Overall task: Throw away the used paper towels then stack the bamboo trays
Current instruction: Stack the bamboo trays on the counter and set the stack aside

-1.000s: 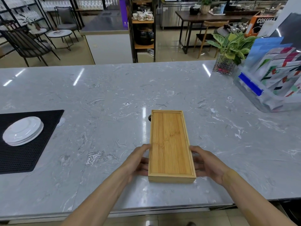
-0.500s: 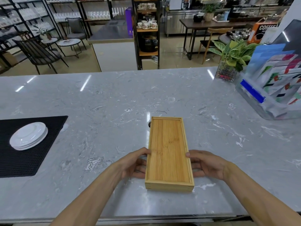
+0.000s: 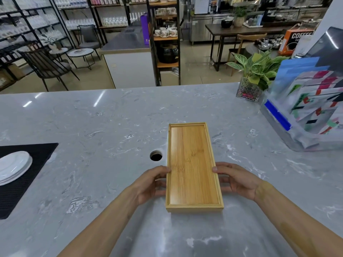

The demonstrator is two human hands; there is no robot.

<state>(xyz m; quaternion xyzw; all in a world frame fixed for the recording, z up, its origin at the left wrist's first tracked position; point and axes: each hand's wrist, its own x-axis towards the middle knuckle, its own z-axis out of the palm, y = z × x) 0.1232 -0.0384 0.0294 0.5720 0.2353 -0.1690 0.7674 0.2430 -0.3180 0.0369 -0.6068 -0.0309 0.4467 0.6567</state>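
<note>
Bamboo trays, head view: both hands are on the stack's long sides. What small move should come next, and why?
Probably nudge the upper tray square, then let go. The bamboo trays already lie stacked on the marble counter, but the lower one's edge shows slightly along the left side. The left hand and right hand press opposite sides, and no paper towels are visible.

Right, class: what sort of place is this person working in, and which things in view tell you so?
Probably a cafe or tableware showroom. The marble counter faces shelves of tea sets, a box printed "COFFEE" stands behind, and cafe chairs and small tables fill the floor.
</note>
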